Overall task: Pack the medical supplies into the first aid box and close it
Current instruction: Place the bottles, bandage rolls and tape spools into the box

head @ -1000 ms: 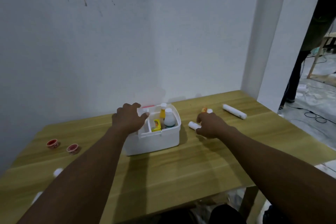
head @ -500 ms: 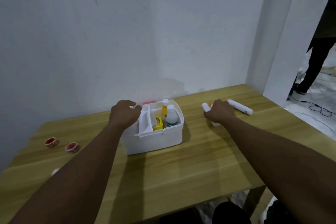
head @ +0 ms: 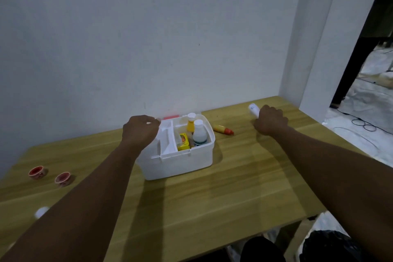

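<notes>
- The box (head: 180,164) stands mid-table (head: 234,187), towards the wall (head: 148,38) behind.
- In its right compartment two bottles stand upright, the rear bottle (head: 190,125) just behind the front bottle (head: 200,134); a carton (head: 184,144) sits left of and before them.
- A tube (head: 223,129) lies on the table just right of the box.
- A roll (head: 254,109) lies further right, under the right hand (head: 270,122).
- The left hand (head: 140,131) is on the box's left rear rim.
- Well left of the box sit a cup (head: 37,172) and a second cup (head: 62,178), side by side.
</notes>
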The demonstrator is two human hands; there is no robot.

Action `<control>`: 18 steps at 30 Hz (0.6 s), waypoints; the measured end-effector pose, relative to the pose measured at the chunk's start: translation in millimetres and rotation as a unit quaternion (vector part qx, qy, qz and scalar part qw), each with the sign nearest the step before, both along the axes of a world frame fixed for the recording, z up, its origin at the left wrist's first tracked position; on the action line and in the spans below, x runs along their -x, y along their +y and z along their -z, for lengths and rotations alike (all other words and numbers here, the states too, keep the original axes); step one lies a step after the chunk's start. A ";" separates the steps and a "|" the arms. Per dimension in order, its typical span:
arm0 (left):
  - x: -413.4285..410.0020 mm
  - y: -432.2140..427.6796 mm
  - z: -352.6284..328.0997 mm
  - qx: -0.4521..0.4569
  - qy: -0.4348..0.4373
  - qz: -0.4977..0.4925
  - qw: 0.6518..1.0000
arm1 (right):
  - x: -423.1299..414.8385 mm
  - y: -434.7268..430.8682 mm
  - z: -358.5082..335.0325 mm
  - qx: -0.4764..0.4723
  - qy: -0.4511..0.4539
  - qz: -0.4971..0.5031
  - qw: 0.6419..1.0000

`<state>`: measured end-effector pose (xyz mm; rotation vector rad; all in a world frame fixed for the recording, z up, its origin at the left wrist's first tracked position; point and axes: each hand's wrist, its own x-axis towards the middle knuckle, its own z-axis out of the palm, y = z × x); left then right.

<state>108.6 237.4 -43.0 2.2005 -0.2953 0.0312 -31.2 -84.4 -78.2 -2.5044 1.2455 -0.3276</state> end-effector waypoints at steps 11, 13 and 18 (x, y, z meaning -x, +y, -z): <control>2.4 -0.4 -0.8 0.002 0.000 -0.004 1.000 | 13.5 1.9 27.4 0.061 0.085 -0.019 0.994; 3.2 1.4 -1.8 0.005 0.005 0.003 1.000 | 10.0 8.2 9.5 -0.027 -0.022 -0.069 0.997; 1.9 6.4 -4.3 0.015 0.027 0.034 0.999 | -1.2 45.9 -78.1 -0.221 -0.174 -0.224 0.933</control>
